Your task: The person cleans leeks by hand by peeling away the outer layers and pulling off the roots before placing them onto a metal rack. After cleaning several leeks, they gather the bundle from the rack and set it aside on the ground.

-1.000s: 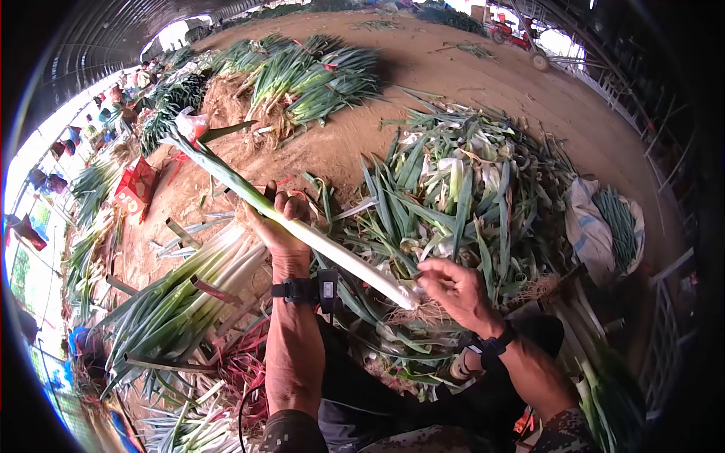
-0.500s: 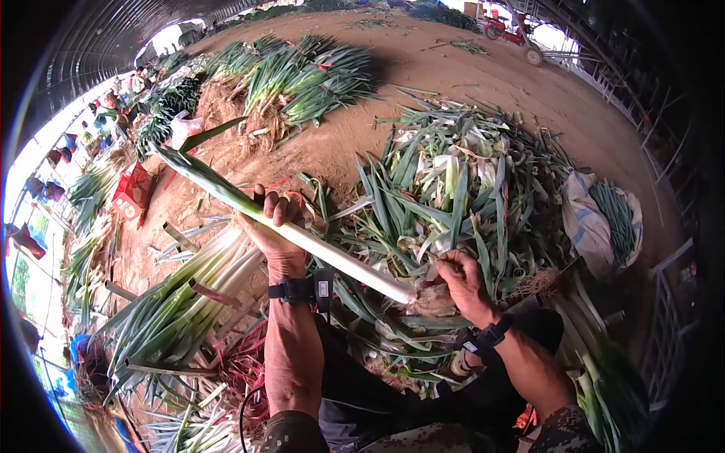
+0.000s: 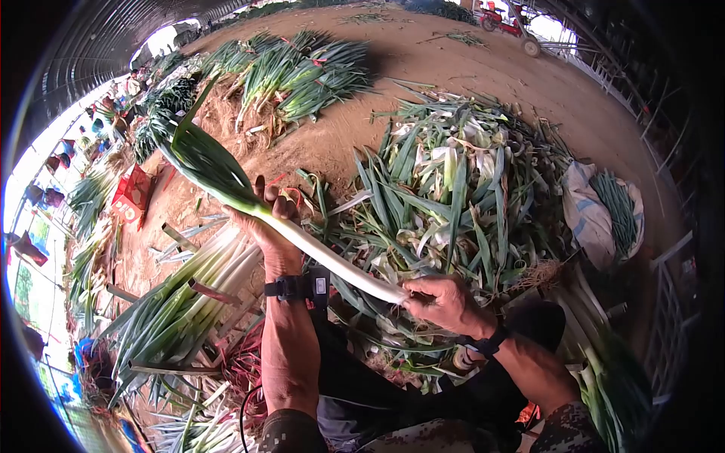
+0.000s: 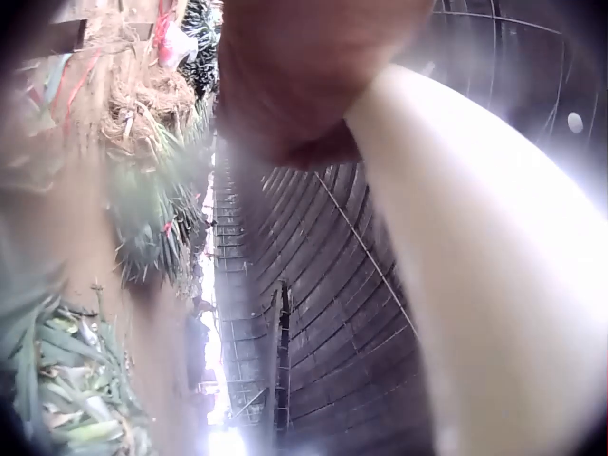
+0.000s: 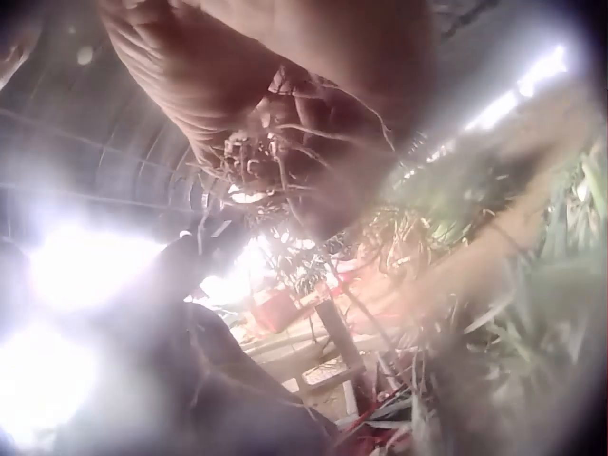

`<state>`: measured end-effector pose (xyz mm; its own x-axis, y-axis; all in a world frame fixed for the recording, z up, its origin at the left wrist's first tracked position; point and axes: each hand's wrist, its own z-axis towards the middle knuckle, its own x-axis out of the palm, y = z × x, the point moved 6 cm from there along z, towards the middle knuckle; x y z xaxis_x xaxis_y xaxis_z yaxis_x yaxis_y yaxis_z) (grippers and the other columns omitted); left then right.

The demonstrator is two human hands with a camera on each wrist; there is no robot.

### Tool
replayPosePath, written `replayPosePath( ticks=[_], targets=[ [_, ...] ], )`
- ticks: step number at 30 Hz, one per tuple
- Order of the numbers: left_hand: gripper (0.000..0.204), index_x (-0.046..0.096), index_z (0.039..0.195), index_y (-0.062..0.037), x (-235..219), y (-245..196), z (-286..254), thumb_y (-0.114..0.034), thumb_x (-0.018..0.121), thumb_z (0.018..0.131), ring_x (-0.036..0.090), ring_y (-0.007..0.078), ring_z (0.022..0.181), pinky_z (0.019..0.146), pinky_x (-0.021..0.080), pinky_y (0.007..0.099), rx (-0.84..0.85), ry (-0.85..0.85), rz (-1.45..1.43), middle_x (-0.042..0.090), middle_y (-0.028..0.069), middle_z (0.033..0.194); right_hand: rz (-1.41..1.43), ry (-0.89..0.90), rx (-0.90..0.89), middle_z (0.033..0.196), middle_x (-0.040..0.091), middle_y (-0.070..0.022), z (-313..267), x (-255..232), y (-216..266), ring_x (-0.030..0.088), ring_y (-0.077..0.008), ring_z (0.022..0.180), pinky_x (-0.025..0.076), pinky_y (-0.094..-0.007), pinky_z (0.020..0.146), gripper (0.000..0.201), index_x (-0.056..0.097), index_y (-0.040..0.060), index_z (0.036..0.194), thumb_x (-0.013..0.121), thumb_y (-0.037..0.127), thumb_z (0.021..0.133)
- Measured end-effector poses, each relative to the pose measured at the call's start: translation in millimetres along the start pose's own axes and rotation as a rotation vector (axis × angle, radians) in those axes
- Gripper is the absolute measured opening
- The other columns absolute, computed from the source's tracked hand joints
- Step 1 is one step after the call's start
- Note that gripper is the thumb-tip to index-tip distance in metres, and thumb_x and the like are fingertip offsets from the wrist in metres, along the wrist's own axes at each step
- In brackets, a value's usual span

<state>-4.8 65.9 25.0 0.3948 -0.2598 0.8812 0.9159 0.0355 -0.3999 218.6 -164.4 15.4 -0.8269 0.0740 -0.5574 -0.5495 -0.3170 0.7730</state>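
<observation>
A long leek [image 3: 332, 255] slants across the head view, green leaves at the upper left, white stem toward the lower right. The left hand [image 3: 273, 232] grips it where green meets white, fingers curled round it. At the root end the right hand [image 3: 445, 303] pinches the stem between thumb and fingers. In the left wrist view the white stem [image 4: 484, 247] runs down from the left hand [image 4: 313, 66]. Thin roots [image 5: 285, 157] stick out beside the curled fingers of the right hand [image 5: 323, 85] in the right wrist view.
A heap of leaves and peelings [image 3: 453, 189] lies beyond the right hand. Leeks [image 3: 189, 294] rest on a rack at the left. Farther off are tied bundles [image 3: 310, 75], a red box [image 3: 132, 195] and a white sack [image 3: 589, 215].
The right hand has moved in to the root end and now pinches it. Loose skin seen there half a second ago no longer shows. The leek's leafy top has swung and spread out.
</observation>
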Motion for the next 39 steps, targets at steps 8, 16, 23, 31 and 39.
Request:
replayPosePath(
  ticks=[8,16,23,31,39],
  targets=[
    [0.062,0.057,0.119,-0.0074,-25.3,11.8,-2.3,-0.064,0.049,0.096,0.048,0.0110,0.058,0.054,0.043,0.0252,-0.012,-0.329,0.310,0.052,-0.0018,0.073,-0.054,-0.043,0.037,0.081,0.071,-0.0156,1.5,-8.2,-0.8,0.071,-0.0265,0.070,0.053,-0.0339,0.062,0.022,0.072,-0.0004,0.101,0.074,0.010,0.081],
    [0.065,0.056,0.124,-0.0043,-5.9,13.0,-5.2,-0.063,0.048,0.097,0.048,0.0106,0.057,0.051,0.042,0.0242,0.041,-0.199,0.257,0.051,-0.0013,0.072,-0.218,-0.070,-0.020,0.072,0.066,-0.0151,2.7,-5.5,-1.7,0.067,-0.0303,0.063,0.051,-0.0384,0.058,0.011,0.071,0.0008,0.085,0.072,0.011,0.081],
    [0.065,0.054,0.119,-0.0035,-10.4,13.2,-4.4,-0.065,0.050,0.095,0.046,0.0130,0.054,0.048,0.040,0.0255,0.081,-0.272,0.262,0.051,0.0000,0.070,-0.222,-0.136,0.002,0.070,0.066,-0.0133,1.3,-6.3,-9.8,0.067,-0.0293,0.062,0.051,-0.0379,0.057,0.010,0.069,0.0027,0.081,0.072,0.012,0.081],
    [0.066,0.056,0.122,-0.0031,-4.8,14.7,-8.0,-0.063,0.051,0.095,0.048,0.0108,0.058,0.050,0.042,0.0241,0.063,-0.231,0.185,0.051,0.0001,0.075,-0.126,-0.081,0.003,0.075,0.070,-0.0140,4.7,-8.5,-5.4,0.069,-0.0275,0.063,0.052,-0.0354,0.057,0.013,0.073,0.0032,0.089,0.073,0.013,0.081],
    [0.069,0.053,0.122,-0.0091,1.0,16.9,-6.8,-0.071,0.049,0.091,0.048,0.0140,0.057,0.050,0.042,0.0255,0.043,-0.129,0.102,0.052,-0.0001,0.070,-0.181,-0.103,-0.021,0.070,0.067,-0.0138,4.7,-9.4,-8.0,0.068,-0.0292,0.063,0.051,-0.0372,0.057,0.010,0.070,0.0028,0.084,0.073,0.011,0.079]
  ],
)
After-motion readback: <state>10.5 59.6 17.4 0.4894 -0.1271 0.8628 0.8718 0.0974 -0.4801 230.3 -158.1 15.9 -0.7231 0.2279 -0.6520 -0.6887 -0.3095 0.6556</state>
